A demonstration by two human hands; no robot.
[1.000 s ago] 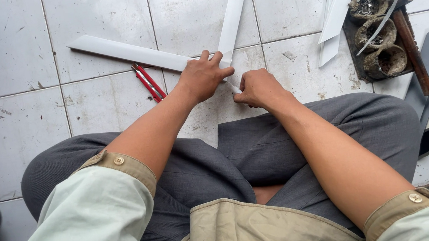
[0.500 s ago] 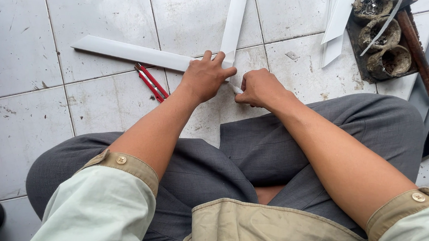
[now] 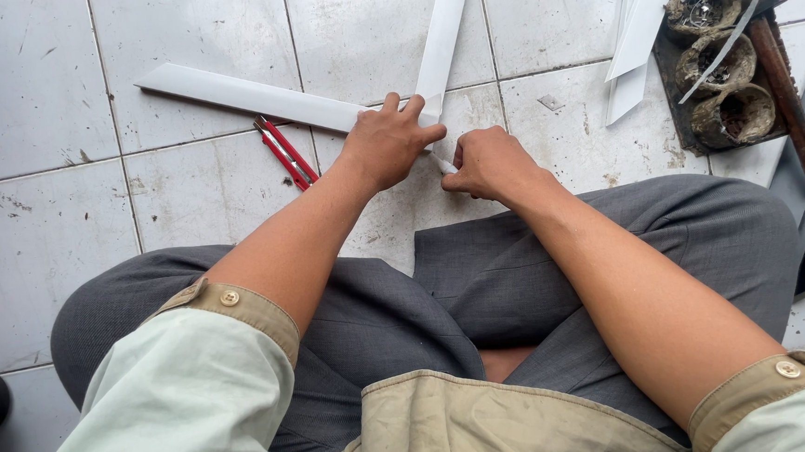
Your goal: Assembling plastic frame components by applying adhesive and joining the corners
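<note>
**Two hands meet at the corner of a pair of white strips**

A person sits cross-legged on a tiled floor (image 3: 50, 257), both hands at the spot where two long white strips come together. The left hand (image 3: 386, 145) lies flat over the near end of the first white strip (image 3: 246, 96), which runs away to the left across the tiles; its fingers curl over the strip and also touch the foot of the second white strip (image 3: 442, 33), which stands off toward the top of the frame. The right hand (image 3: 490, 163) is closed in a pinch just beside the left, gripping a small pale tip at the junction; what that tip belongs to cannot be told.

The two strips look light and smooth, and the tiles are hard. If the left hand eases its pressure, either strip could well slide and the corner open out of line. The pinching fingers sit right against the strip ends, so a slip there might nip or scrape them.

By count: two strips under the hands, plus a loose bundle of further white strips (image 3: 637, 25) at upper right, whose number is unclear. One red-handled tool (image 3: 284, 151) lies just beside the left wrist, untouched. A dark tray (image 3: 669, 98) at the right edge holds three grimy round pots, with a rusty bar (image 3: 785, 91) along its far side.
</note>
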